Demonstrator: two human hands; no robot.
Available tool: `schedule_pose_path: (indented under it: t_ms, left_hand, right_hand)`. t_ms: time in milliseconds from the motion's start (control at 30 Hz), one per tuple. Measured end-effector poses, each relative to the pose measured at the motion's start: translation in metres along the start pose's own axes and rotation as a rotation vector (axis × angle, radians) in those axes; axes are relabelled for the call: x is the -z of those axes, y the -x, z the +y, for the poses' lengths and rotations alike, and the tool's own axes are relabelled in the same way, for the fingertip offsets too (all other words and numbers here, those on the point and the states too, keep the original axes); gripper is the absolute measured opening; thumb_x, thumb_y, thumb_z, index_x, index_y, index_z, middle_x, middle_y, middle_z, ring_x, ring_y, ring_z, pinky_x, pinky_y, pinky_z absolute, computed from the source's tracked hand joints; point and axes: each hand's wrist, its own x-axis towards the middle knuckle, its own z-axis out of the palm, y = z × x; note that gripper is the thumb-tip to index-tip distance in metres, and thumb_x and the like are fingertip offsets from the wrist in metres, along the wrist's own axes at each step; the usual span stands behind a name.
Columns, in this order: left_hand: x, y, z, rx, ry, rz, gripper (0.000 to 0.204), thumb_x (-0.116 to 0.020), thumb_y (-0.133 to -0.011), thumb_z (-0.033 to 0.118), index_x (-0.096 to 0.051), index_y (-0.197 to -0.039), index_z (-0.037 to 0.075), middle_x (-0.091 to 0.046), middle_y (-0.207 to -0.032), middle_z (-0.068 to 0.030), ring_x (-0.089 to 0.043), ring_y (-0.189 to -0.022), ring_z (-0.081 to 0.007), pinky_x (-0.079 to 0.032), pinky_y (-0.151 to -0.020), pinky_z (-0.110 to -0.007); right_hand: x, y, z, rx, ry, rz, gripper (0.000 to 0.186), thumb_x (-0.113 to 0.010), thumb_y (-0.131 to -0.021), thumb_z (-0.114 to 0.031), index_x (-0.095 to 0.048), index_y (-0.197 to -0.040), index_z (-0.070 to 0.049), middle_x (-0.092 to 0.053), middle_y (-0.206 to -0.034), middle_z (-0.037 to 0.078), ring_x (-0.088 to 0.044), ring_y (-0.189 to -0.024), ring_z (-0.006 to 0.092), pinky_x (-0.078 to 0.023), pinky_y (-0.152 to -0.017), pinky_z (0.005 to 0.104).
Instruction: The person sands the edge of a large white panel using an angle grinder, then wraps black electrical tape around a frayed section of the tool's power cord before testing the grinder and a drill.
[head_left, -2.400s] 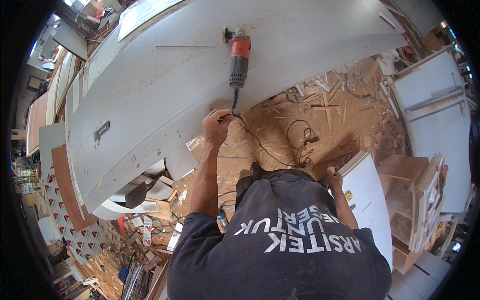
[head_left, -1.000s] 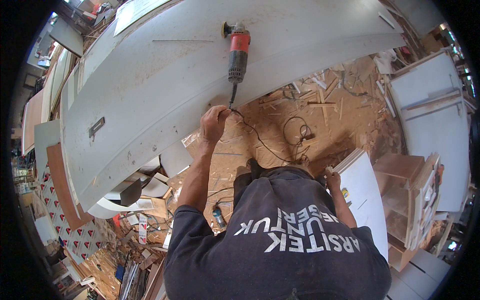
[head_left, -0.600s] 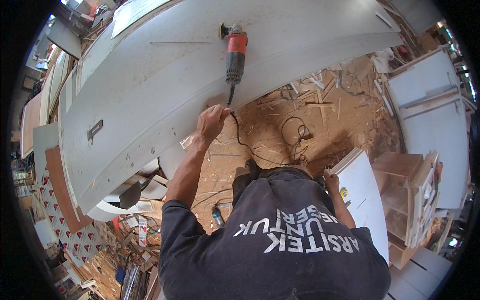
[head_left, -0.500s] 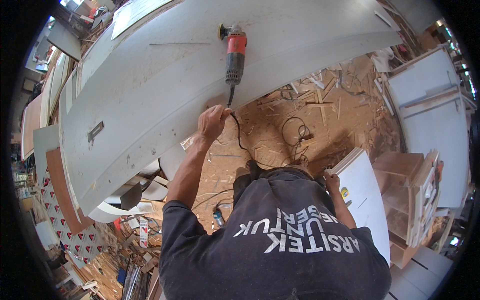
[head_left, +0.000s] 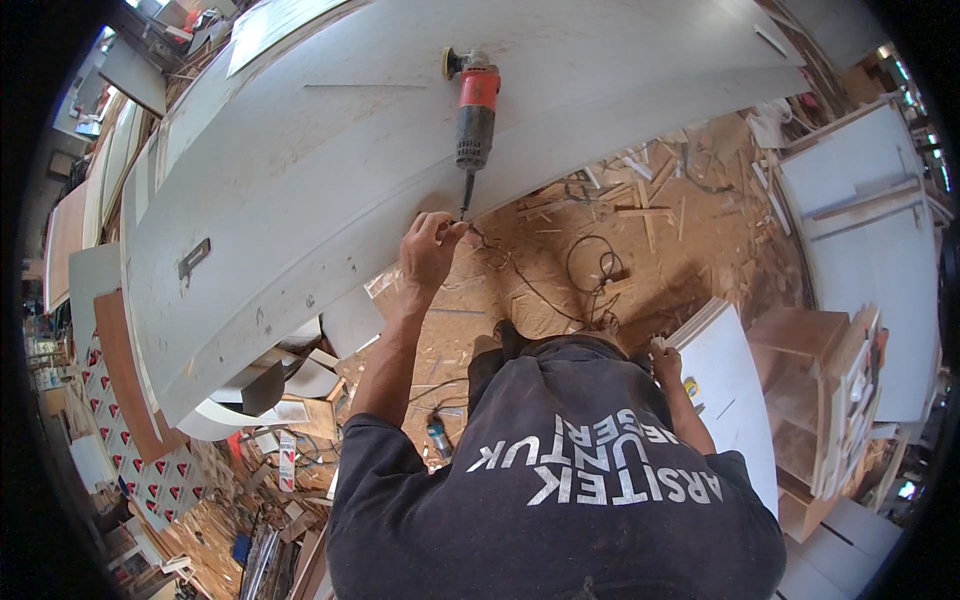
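Observation:
My left hand (head_left: pixel 433 245) is closed around the black power cord (head_left: pixel 468 200), just below the tail of the red-and-black angle grinder (head_left: pixel 476 105), at the near edge of a large curved grey panel (head_left: pixel 250 190). The grinder lies on that panel with its yellow disc toward the left. My right hand (head_left: pixel 664 360) has curled fingers beside a stack of white boards (head_left: pixel 725 390); what they grip is too small to make out. A small yellow item lies on the boards by my right forearm.
Wood scraps and a cable loop (head_left: pixel 600 265) lie on the brown floor (head_left: pixel 560 230). A blue power tool (head_left: pixel 438 435) rests lower left. A wooden box unit (head_left: pixel 800 350) and white panels (head_left: pixel 860 260) stand at right. Sheets and offcuts crowd the left side.
The cord below my left hand has swung into a different curve and looks blurred. My left hand keeps its grip with slightly shifted fingers. The grinder stays in place on the panel.

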Motion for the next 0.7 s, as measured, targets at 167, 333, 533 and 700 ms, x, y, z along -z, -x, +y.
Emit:
schedule_pose_path:
  t_ms: [167, 333, 533, 700]
  left_hand:
    - [0.000, 0.002, 0.001, 0.078, 0.000, -0.030, 0.022, -0.078, -0.082, 0.018, -0.068, -0.094, 0.002, -0.068, -0.084, -0.0127, -0.067, -0.072, -0.0258, -0.053, -0.065, -0.036]
    - [-0.003, 0.001, -0.004, -0.011, -0.008, -0.033, 0.017, -0.077, -0.082, 0.015, -0.069, -0.091, 0.003, -0.068, -0.083, -0.0118, -0.067, -0.073, -0.0279, -0.052, -0.065, -0.037]
    - [-0.003, -0.003, -0.006, -0.139, -0.053, -0.048, 0.014, -0.074, -0.082, 0.014, -0.064, -0.083, 0.005, -0.064, -0.078, -0.0096, -0.062, -0.074, -0.0308, -0.050, -0.065, -0.040]
    - [0.000, -0.009, -0.007, -0.224, -0.086, -0.086, 0.017, -0.076, -0.081, 0.014, -0.062, -0.080, 0.004, -0.060, -0.074, -0.0114, -0.059, -0.072, -0.0321, -0.047, -0.063, -0.041]
  right_hand:
    - [0.000, -0.006, -0.002, 0.013, 0.021, -0.006, 0.047, -0.067, -0.087, -0.042, -0.066, -0.092, 0.005, -0.065, -0.068, 0.015, -0.065, -0.055, 0.0231, -0.052, -0.050, 0.0371]
    - [0.000, -0.008, -0.006, 0.048, 0.080, 0.025, 0.051, -0.067, -0.087, -0.045, -0.066, -0.095, 0.005, -0.067, -0.072, 0.017, -0.067, -0.059, 0.0257, -0.053, -0.056, 0.0384]
    - [-0.003, -0.013, 0.003, -0.034, 0.058, -0.006, 0.048, -0.068, -0.087, -0.043, -0.066, -0.096, 0.004, -0.067, -0.071, 0.016, -0.067, -0.058, 0.0251, -0.053, -0.055, 0.0382]
    - [-0.001, -0.003, 0.000, -0.020, 0.055, -0.007, 0.045, -0.068, -0.087, -0.041, -0.064, -0.093, 0.003, -0.065, -0.068, 0.014, -0.065, -0.053, 0.0223, -0.052, -0.048, 0.0362]
